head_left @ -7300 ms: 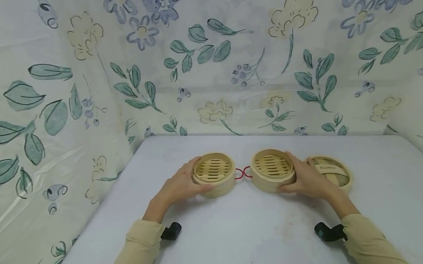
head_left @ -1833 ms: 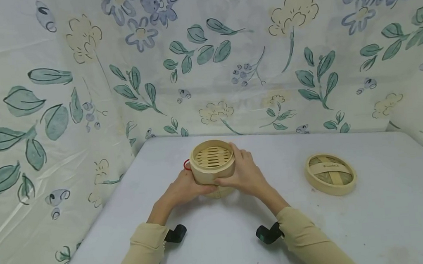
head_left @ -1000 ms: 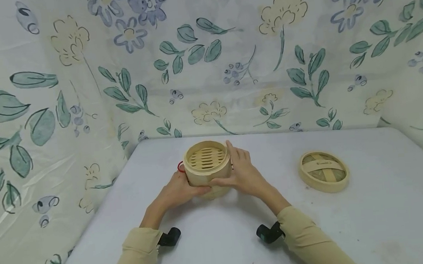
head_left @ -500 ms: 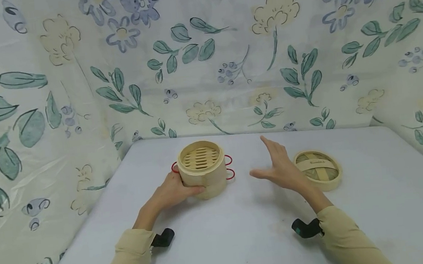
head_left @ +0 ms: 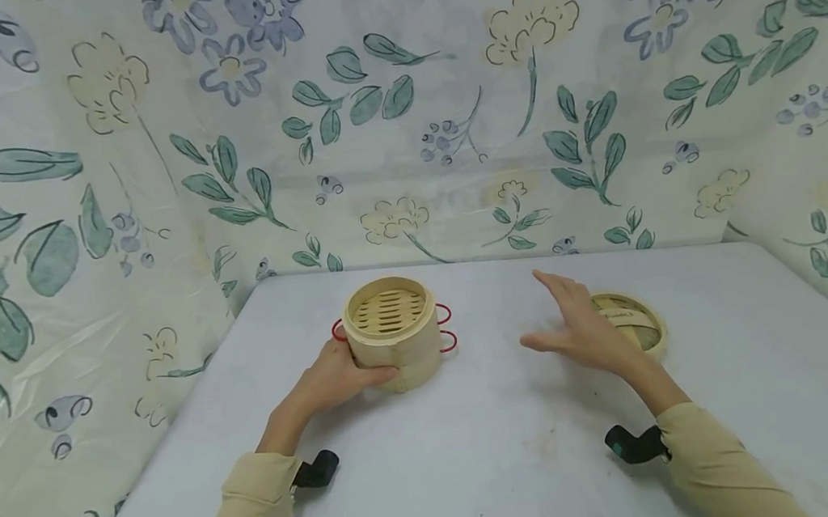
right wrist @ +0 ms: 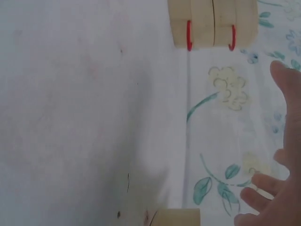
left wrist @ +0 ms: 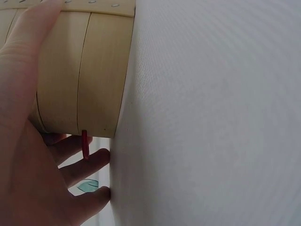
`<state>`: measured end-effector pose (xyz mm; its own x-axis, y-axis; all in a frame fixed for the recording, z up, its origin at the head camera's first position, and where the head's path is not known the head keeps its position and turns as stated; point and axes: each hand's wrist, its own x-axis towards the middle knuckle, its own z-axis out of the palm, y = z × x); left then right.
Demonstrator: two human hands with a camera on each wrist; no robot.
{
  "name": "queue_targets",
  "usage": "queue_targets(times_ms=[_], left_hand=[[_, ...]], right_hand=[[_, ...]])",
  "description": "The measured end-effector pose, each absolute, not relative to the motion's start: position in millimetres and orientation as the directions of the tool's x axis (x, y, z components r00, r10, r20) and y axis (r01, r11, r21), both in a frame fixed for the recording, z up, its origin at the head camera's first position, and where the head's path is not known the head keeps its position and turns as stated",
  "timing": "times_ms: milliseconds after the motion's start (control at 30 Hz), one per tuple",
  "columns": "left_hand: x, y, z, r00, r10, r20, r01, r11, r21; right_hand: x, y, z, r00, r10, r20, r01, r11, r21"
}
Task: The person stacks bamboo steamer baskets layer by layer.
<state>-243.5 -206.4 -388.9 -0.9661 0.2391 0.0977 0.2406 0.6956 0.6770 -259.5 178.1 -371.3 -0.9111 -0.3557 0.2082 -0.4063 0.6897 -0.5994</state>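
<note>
Two round bamboo steamer baskets stand stacked on the white table (head_left: pixel 465 449), left of centre in the head view. The upper basket (head_left: pixel 392 348) shows a slatted floor; the lower basket (head_left: pixel 420 371) sits directly under it, and red handle loops stick out at the sides. My left hand (head_left: pixel 336 376) holds the stack from the left, thumb across the front, its other fingers reaching round the far side past a red loop (left wrist: pixel 85 144). My right hand (head_left: pixel 587 330), fingers and thumb spread and holding nothing, hovers before the bamboo lid (head_left: pixel 641 323), partly covering it.
A floral cloth backdrop (head_left: pixel 452 182) rises behind the table's far edge and along the left side. Black wrist cameras (head_left: pixel 317 471) are strapped at both sleeves. Small dark specks and a faint stain mark the tabletop.
Earlier the baskets stood side by side, one in each hand; then the right-hand basket was set on the left one. My right hand has since let go and moved right to the lid.
</note>
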Motion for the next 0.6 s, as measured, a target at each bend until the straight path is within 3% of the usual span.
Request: queue_targets(times_ms=[600], left_hand=[[-243, -206, -386, -0.965, 0.247, 0.092, 0.241, 0.687, 0.685]], right_hand=[[-260, 230, -370, -0.892, -0.379, 0.246, -0.451, 0.722, -0.524]])
